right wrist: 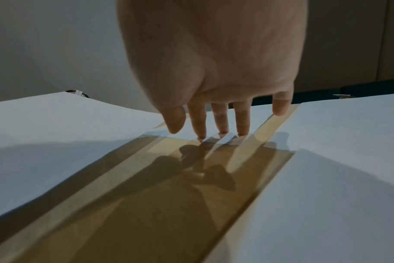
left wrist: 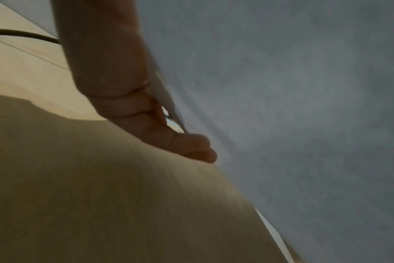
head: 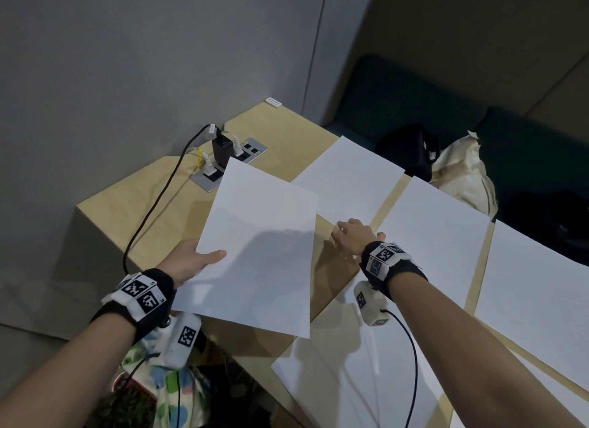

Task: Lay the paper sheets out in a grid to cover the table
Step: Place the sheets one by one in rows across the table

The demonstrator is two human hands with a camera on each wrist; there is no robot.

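My left hand (head: 191, 261) holds a white paper sheet (head: 261, 249) by its left edge, thumb on top, lifted and tilted above the wooden table (head: 280, 134). From the left wrist, my fingers (left wrist: 146, 124) curl under that sheet's grey underside (left wrist: 281, 106). My right hand (head: 350, 234) reaches forward with straight fingers. Its fingertips (right wrist: 223, 131) press on the near edge of the far laid sheet (head: 347, 178). More sheets lie flat: one to the right (head: 433, 226), one further right (head: 535, 284), one near me (head: 350, 379). Strips of bare table (right wrist: 169, 195) show between them.
A socket panel (head: 255, 150) with a black charger (head: 221, 147) and a black cable (head: 159, 198) sits at the table's far left, partly behind the held sheet. A black bag (head: 411, 150) and a cream bag (head: 462, 172) lie on the green bench beyond the table's right edge.
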